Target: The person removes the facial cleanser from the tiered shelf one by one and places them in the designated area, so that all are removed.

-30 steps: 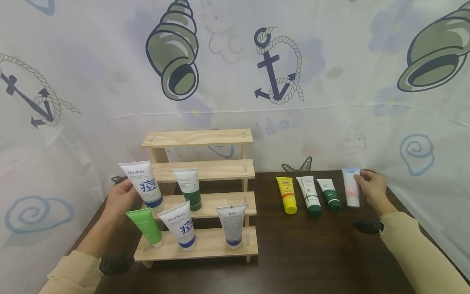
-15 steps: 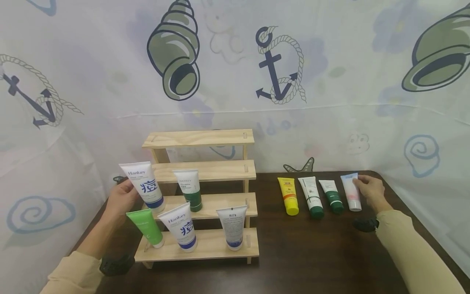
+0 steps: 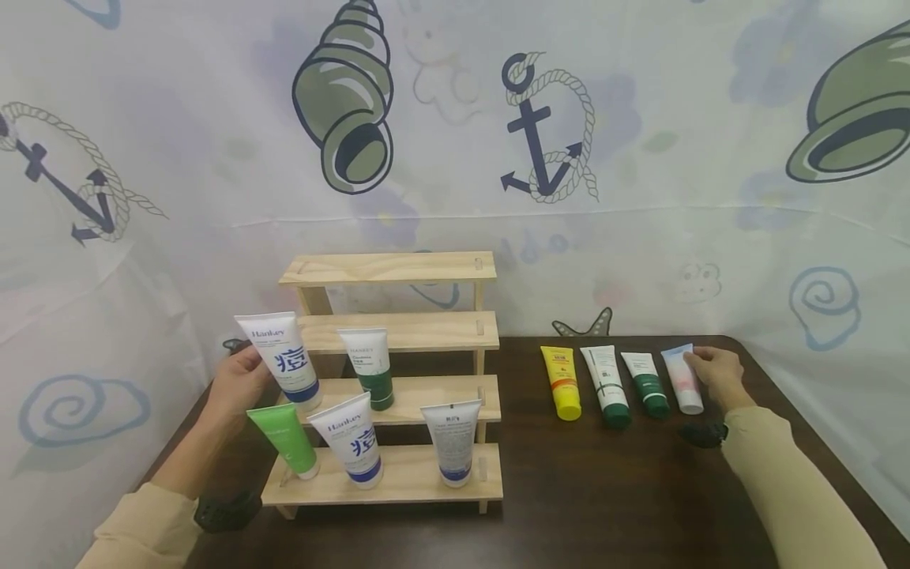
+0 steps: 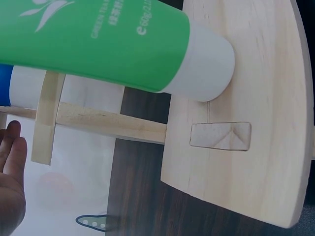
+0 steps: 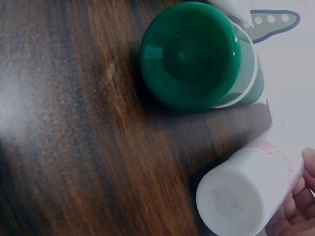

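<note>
My left hand (image 3: pixel 238 381) grips the side edge of a white Hankey tube (image 3: pixel 279 356) with a blue band, upright on the second step of a wooden rack (image 3: pixel 405 332). Below it, a green tube (image 3: pixel 286 438) leans on the bottom step; its white cap shows large in the left wrist view. At the far right, my right hand (image 3: pixel 720 375) pinches the upper part of a pale pink-and-blue tube (image 3: pixel 684 379) on the dark table. In the right wrist view, that tube's white cap (image 5: pixel 231 201) faces the camera, with the fingertips (image 5: pixel 309 162) at its far end.
Another white Hankey tube (image 3: pixel 350 441) and a grey-white tube (image 3: pixel 453 442) stand on the bottom step, a white-and-green tube (image 3: pixel 370 367) above. Left of the right hand lie a yellow tube (image 3: pixel 562 383), a tall white tube (image 3: pixel 606 386) and a small green-and-white tube (image 3: pixel 647 385).
My right hand has brought the pink-and-blue tube slightly left and nearer, its top now tilted left, closer to the small green-and-white tube. The left hand stays at its tube. The head view shifted slightly.
</note>
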Demonstrator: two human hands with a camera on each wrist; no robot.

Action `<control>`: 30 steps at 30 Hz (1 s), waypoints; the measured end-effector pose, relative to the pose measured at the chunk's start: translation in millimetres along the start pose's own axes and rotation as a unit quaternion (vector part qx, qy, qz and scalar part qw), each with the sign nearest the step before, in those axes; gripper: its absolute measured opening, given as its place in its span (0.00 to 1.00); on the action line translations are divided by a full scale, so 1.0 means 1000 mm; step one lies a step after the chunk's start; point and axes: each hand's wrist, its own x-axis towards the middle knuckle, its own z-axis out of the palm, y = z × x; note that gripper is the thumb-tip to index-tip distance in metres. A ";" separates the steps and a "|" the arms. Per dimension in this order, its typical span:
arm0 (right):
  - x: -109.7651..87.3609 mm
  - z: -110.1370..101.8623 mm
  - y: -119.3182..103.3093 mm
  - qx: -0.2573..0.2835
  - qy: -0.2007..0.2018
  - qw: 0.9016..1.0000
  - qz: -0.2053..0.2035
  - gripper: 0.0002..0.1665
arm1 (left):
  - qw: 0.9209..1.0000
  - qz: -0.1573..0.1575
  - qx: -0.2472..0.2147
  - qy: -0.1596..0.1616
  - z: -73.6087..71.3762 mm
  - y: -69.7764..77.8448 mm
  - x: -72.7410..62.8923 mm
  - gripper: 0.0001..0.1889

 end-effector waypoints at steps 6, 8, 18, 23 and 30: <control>0.001 0.001 0.000 -0.002 -0.012 1.000 -0.003 0.31 | 1.000 0.003 0.006 0.002 -0.001 0.001 -0.001 0.34; 0.002 0.002 0.000 -0.002 -0.017 1.000 0.003 0.31 | 1.000 0.002 0.007 0.003 -0.001 0.002 -0.001 0.34; 0.002 0.003 -0.003 -0.002 -0.024 1.000 0.018 0.31 | 1.000 0.000 0.002 0.000 0.000 0.002 -0.002 0.35; 0.003 0.003 -0.002 -0.002 -0.025 0.999 0.022 0.31 | 1.000 0.001 0.001 -0.002 0.000 0.003 -0.002 0.35; 0.003 0.003 0.001 -0.019 -0.024 0.999 0.030 0.30 | 1.000 0.001 0.004 -0.001 0.000 0.004 -0.001 0.34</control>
